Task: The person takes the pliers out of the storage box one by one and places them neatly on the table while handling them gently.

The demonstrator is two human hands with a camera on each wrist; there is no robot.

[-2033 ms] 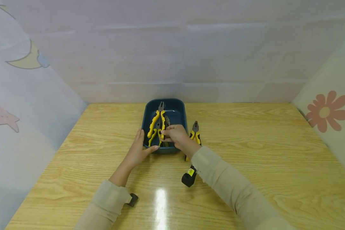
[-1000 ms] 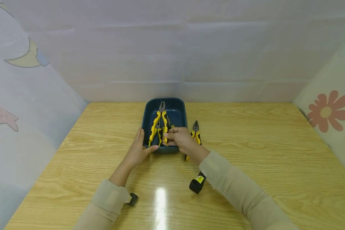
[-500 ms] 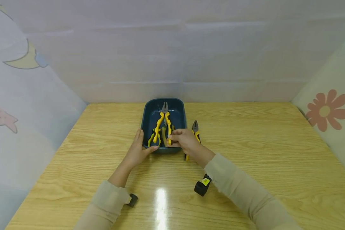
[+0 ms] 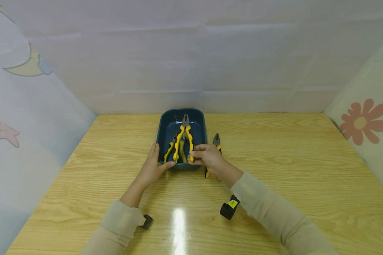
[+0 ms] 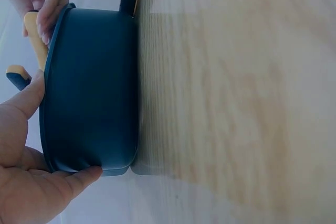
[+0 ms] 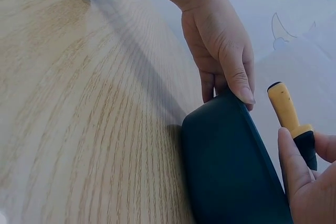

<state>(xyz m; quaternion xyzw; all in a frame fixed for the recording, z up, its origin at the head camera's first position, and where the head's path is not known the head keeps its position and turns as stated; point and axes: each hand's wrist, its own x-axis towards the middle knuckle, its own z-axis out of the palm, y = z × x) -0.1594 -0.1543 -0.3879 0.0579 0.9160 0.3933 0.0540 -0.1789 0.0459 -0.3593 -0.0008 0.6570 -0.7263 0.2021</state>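
Left hand (image 4: 151,168) is gripping the near-left corner of the blue bin (image 4: 188,167): thumb is pressing at the near rim, fingers are lying fairly straight along the outside of the left wall. Right hand (image 4: 209,156) is nearly closed, pinching the right handle of the yellow-black pliers (image 4: 186,122) between thumb and fingers, just inside the bin's near-right corner.

Pliers are sitting within the bin outline, about mid-width. Head is pointing at the bin's far end, handles are spreading toward the near wall. Long axis is running roughly along the bin's length. Left wrist view: handle ends are showing above the bin rim.

Second pliers (image 4: 169,151) are lying in the bin's left side; an olive-handled tool (image 4: 183,151) is lying between the held pair's handles, partly hidden. Third pliers (image 4: 216,140) are resting on the table (image 4: 274,152), just right of the bin, head far, partly behind the right hand.

Vs 2 s ago: held pliers and right hand are sitting further toward the bin's right wall, exposing more of the olive-handled tool. Left hand and bin are staying put.
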